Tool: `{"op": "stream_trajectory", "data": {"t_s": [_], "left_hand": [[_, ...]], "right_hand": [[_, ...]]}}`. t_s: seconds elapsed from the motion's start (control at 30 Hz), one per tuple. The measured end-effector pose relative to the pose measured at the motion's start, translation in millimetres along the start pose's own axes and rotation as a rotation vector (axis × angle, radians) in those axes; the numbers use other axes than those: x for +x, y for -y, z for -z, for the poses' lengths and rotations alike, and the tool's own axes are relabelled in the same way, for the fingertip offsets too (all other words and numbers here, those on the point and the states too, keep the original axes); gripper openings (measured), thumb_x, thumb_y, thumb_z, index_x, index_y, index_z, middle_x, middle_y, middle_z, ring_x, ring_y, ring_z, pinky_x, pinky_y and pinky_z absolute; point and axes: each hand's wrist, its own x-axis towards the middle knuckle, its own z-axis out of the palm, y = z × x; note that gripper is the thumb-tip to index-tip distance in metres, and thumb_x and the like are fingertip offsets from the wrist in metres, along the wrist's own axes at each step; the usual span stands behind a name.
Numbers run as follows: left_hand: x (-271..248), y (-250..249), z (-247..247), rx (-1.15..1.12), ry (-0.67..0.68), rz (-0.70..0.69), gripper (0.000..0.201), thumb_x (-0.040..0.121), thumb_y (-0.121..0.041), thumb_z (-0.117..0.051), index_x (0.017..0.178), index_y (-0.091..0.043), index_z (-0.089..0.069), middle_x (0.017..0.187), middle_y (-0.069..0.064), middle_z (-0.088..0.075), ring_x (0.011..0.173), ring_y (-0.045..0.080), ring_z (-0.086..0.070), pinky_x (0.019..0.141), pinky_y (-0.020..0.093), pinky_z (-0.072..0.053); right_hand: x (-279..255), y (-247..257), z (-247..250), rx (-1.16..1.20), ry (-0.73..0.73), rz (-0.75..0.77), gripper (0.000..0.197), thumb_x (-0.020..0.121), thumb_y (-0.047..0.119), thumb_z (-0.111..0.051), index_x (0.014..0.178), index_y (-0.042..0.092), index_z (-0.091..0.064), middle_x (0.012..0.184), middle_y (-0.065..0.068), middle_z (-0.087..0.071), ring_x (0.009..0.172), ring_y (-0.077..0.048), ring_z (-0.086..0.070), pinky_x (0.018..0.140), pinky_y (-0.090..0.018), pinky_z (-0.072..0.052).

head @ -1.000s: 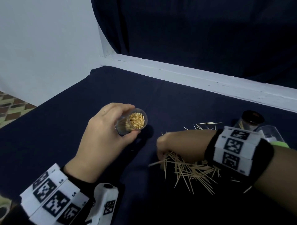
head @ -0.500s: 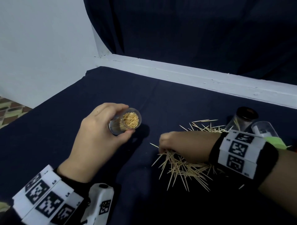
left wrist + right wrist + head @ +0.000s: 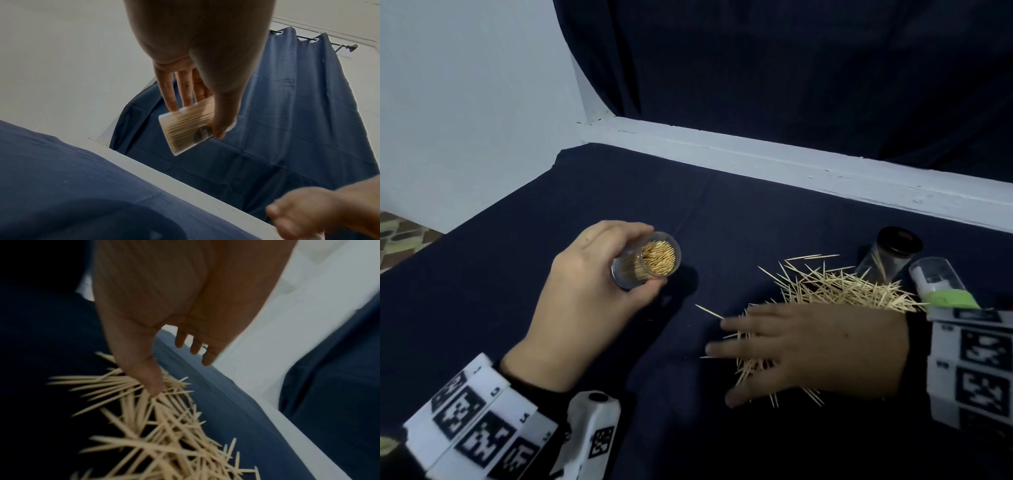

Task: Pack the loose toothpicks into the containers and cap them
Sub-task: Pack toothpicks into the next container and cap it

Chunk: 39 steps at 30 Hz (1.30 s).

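The right hand lies flat with its fingers spread and straight, pressing on the near part of the loose toothpicks — nothing is pinched, and the right wrist view shows the thumb resting on the sticks while the other fingers hang clear of them. More of the pile fans out just beyond its knuckles, and a few single sticks poke out past the fingertips. Off to its left, well apart, the left hand is wrapped around a clear container, uncapped and tilted with its mouth toward the pile, already looking close to full. Beyond the right wrist stand a dark-capped container and, just beside it, a clear one above a green piece whose nature I cannot tell. The likely trouble is a flat palm rolling sticks outward on the dark cloth rather than gathering them, so stragglers scatter. A crossed, unaligned bunch would probably jam at the packed mouth, and tilting the container further could spill what it holds.
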Motion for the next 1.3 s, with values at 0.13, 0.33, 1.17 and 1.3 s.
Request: {"op": "stream_trajectory", "data": {"t_s": [0.13, 0.33, 1.17, 1.3], "left_hand": [[0.6, -1.6, -0.1, 0.008, 0.005, -0.009, 0.051, 0.062, -0.015, -0.087, 0.109, -0.014, -0.067, 0.104, -0.008, -0.064, 0.098, 0.007, -0.058, 0.085, 0.031, -0.050], [-0.6, 0.0, -0.2, 0.014, 0.002, 0.000, 0.051, 0.061, -0.013, -0.087, 0.109, -0.014, -0.067, 0.105, -0.008, -0.064, 0.098, 0.006, -0.057, 0.085, 0.030, -0.050], [-2.7, -4.9, 0.0, -0.013, 0.005, 0.012, 0.050, 0.061, -0.016, -0.087, 0.107, -0.016, -0.068, 0.104, -0.010, -0.064, 0.098, 0.005, -0.059, 0.086, 0.027, -0.049], [-1.4, -5.9, -1.5, -0.017, 0.010, 0.012, 0.051, 0.061, -0.016, -0.088, 0.107, -0.017, -0.068, 0.104, -0.010, -0.064, 0.098, 0.004, -0.058, 0.086, 0.025, -0.049]], "right_hand": [[5.4, 6.0, -20.2, -0.052, -0.044, 0.081, 0.043, 0.088, 0.028, -0.048, 0.129, 0.037, -0.045, 0.141, 0.007, -0.046, 0.134, -0.021, -0.039, 0.111, -0.038, -0.034], [11.4, -16.8, -24.1, -0.005, -0.143, 0.063, 0.028, 0.093, 0.015, -0.039, 0.109, 0.023, -0.061, 0.116, 0.006, -0.061, 0.120, -0.016, -0.052, 0.111, -0.033, -0.032], [26.3, 63.4, 8.8, 0.692, 0.099, -1.231, 0.083, 0.077, 0.069, -0.055, 0.129, 0.009, -0.034, 0.126, -0.009, -0.037, 0.114, -0.024, -0.048, 0.092, -0.033, -0.044], [24.0, 54.9, 1.7, 0.729, 0.077, -1.189, 0.065, 0.086, 0.058, -0.053, 0.125, 0.009, -0.037, 0.124, -0.010, -0.040, 0.114, -0.027, -0.050, 0.093, -0.035, -0.045]]}}
